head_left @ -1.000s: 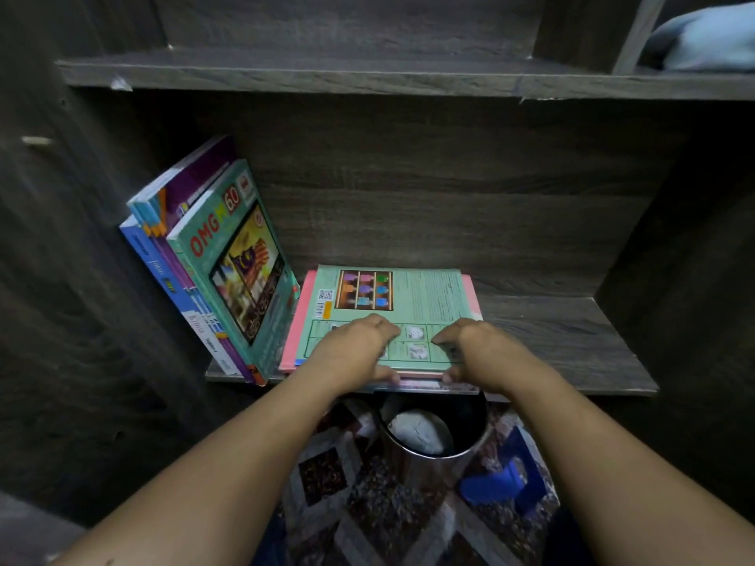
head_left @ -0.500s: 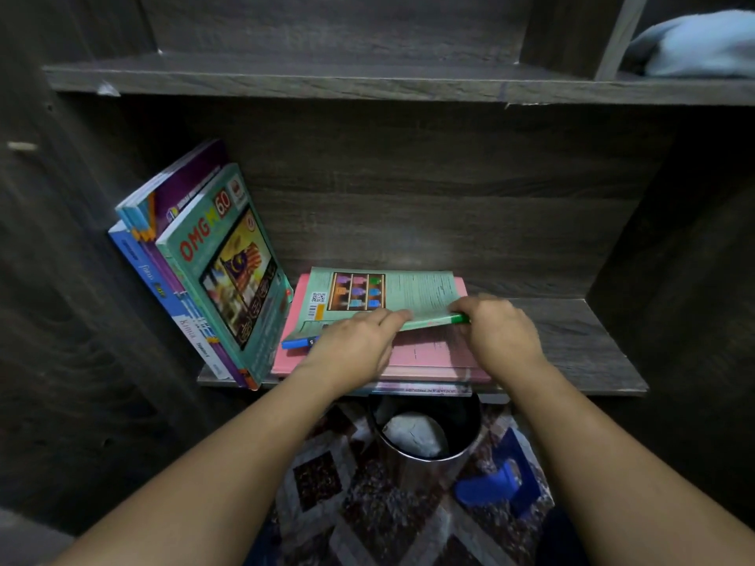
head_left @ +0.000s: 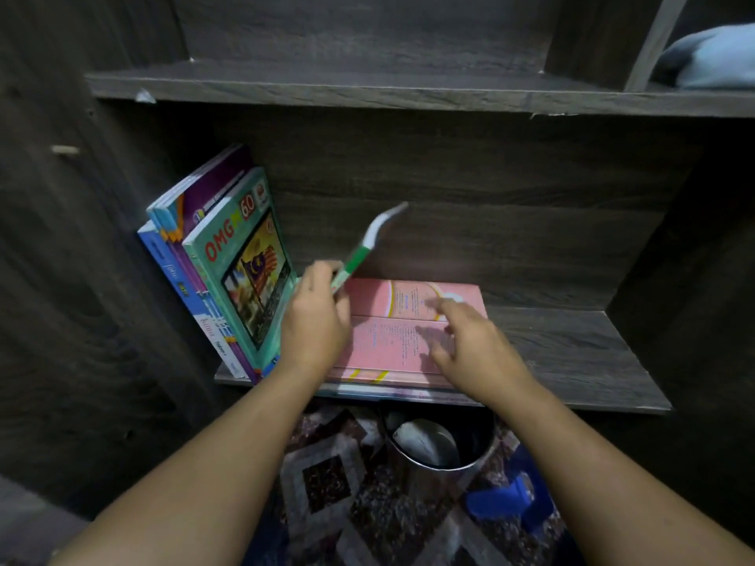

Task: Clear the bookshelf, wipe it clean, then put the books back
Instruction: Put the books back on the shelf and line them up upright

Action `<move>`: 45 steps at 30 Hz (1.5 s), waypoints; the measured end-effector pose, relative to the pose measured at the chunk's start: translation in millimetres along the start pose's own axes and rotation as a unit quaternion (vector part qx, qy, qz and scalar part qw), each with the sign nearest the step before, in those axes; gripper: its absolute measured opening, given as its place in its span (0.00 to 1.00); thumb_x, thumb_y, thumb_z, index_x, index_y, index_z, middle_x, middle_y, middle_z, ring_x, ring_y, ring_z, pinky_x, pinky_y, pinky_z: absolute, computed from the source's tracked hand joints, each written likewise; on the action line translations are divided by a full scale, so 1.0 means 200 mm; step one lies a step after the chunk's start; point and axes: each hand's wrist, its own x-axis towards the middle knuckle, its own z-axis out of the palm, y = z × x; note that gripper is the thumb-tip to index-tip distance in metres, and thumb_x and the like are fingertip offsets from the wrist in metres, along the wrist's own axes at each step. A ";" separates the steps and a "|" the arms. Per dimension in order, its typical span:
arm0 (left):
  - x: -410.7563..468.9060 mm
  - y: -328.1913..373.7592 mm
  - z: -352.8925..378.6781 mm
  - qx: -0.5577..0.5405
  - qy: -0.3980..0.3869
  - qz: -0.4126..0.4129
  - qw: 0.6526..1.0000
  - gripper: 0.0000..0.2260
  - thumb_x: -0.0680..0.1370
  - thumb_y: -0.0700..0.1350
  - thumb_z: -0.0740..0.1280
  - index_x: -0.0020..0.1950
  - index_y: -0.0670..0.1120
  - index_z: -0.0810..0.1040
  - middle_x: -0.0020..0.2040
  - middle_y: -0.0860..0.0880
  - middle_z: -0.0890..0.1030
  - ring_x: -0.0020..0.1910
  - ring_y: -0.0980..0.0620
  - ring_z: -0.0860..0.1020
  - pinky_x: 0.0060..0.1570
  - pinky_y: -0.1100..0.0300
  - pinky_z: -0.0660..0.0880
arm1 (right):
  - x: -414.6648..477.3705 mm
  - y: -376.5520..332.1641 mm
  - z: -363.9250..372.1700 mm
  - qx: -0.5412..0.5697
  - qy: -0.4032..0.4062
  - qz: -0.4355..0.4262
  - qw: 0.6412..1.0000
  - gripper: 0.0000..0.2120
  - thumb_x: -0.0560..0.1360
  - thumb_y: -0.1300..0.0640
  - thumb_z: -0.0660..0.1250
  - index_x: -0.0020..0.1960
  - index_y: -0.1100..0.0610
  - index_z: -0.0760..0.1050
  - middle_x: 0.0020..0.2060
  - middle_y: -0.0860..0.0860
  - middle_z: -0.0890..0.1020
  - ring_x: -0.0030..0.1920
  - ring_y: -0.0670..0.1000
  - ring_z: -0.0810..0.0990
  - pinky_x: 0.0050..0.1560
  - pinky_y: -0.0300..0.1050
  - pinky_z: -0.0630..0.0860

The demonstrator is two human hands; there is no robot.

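My left hand (head_left: pixel 314 320) grips the thin green book (head_left: pixel 367 247) by its lower edge and holds it tilted up, seen edge-on and blurred, beside the leaning books. Those leaning books (head_left: pixel 228 271), a teal "OMG 6.0" one in front of purple and blue ones, rest against the left wall of the dark wooden shelf (head_left: pixel 572 357). A pink book (head_left: pixel 404 320) lies flat on a small stack at the shelf's front. My right hand (head_left: pixel 474 345) hovers over the pink book with its fingers spread and nothing in it.
A shelf board (head_left: pixel 367 89) runs above, with a light blue cloth (head_left: pixel 711 59) at its far right. Below the shelf stand a metal bucket (head_left: pixel 441 447) and a blue object (head_left: pixel 506 500) on a patterned rug (head_left: pixel 339 484). The shelf's right half is bare wood.
The green book lay flat on the pink one; my left hand has lifted it up to the left, nearly upright. My right hand let go of it and opened.
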 end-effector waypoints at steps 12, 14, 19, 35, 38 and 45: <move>0.13 -0.09 -0.23 0.241 0.209 -0.109 0.942 0.32 0.67 0.39 0.70 0.69 0.47 0.61 0.63 0.37 0.69 0.58 0.34 0.68 0.57 0.42 0.65 | -0.03 -0.01 0.06 -0.081 -0.211 0.000 0.974 0.16 0.74 0.51 0.66 0.62 0.48 0.76 0.57 0.48 0.80 0.57 0.51 0.77 0.57 0.44 0.74; 0.13 -0.13 -0.25 0.253 0.186 -0.124 0.941 0.32 0.69 0.39 0.70 0.69 0.48 0.61 0.64 0.40 0.64 0.60 0.33 0.66 0.58 0.39 0.66 | -0.03 0.00 0.07 -0.081 -0.210 0.000 0.974 0.16 0.74 0.51 0.66 0.61 0.48 0.76 0.57 0.48 0.80 0.57 0.51 0.77 0.58 0.45 0.74; 0.13 -0.26 -0.24 0.288 0.221 -0.051 0.931 0.32 0.69 0.42 0.67 0.72 0.45 0.60 0.61 0.46 0.58 0.60 0.44 0.59 0.59 0.40 0.66 | -0.03 -0.01 0.08 -0.082 -0.212 -0.004 0.974 0.16 0.74 0.51 0.66 0.61 0.48 0.76 0.55 0.48 0.79 0.56 0.51 0.77 0.58 0.45 0.74; 0.13 -0.09 -0.42 0.126 0.238 -0.132 0.954 0.37 0.68 0.43 0.70 0.74 0.36 0.59 0.68 0.37 0.64 0.62 0.36 0.64 0.66 0.49 0.62 | -0.01 -0.05 0.09 -0.080 -0.227 0.014 0.970 0.16 0.73 0.49 0.66 0.61 0.47 0.75 0.56 0.47 0.79 0.57 0.50 0.76 0.58 0.45 0.73; 0.10 -0.12 -0.48 0.103 0.195 -0.129 0.967 0.37 0.69 0.41 0.72 0.75 0.42 0.59 0.64 0.41 0.65 0.63 0.42 0.66 0.65 0.51 0.65 | 0.02 -0.10 0.11 -0.083 -0.226 0.009 0.971 0.17 0.73 0.49 0.66 0.62 0.47 0.75 0.57 0.48 0.78 0.58 0.51 0.75 0.58 0.45 0.73; 0.09 -0.18 -0.50 0.055 0.156 -0.115 0.980 0.43 0.71 0.42 0.75 0.78 0.44 0.52 0.64 0.44 0.63 0.65 0.47 0.67 0.66 0.58 0.66 | 0.03 -0.17 0.18 -0.108 -0.236 0.000 0.966 0.19 0.74 0.48 0.66 0.64 0.48 0.74 0.58 0.50 0.75 0.59 0.53 0.73 0.59 0.47 0.73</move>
